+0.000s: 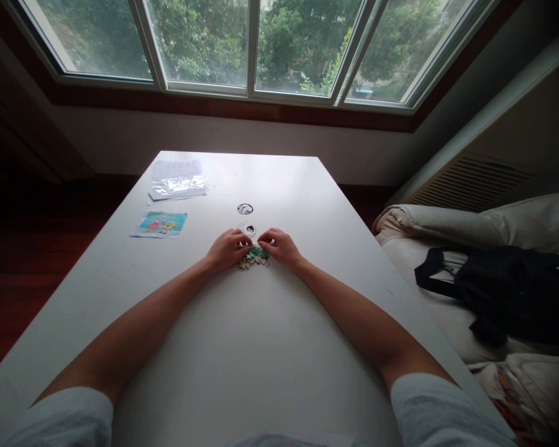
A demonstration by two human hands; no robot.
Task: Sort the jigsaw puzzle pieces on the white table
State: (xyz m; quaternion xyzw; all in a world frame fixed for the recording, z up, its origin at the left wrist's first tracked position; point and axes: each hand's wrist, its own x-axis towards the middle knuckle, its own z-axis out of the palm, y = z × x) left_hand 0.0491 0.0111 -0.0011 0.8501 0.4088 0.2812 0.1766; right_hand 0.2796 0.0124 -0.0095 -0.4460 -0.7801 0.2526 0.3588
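A small heap of teal and beige jigsaw pieces [253, 257] lies on the white table [242, 347] straight ahead. My left hand [227, 248] rests on the heap's left side with its fingers curled over the pieces. My right hand [279, 246] rests on the right side, its fingertips pinched together at the top of the heap. What each hand grips is too small to make out. Both forearms stretch across the table toward the heap.
A colourful cartoon picture card [160, 223] lies at the left, a clear plastic bag on paper [177, 180] beyond it. Two small round items [245, 209] sit just past the hands. A sofa with a black bag [507, 292] stands to the right. Windows run along the far wall.
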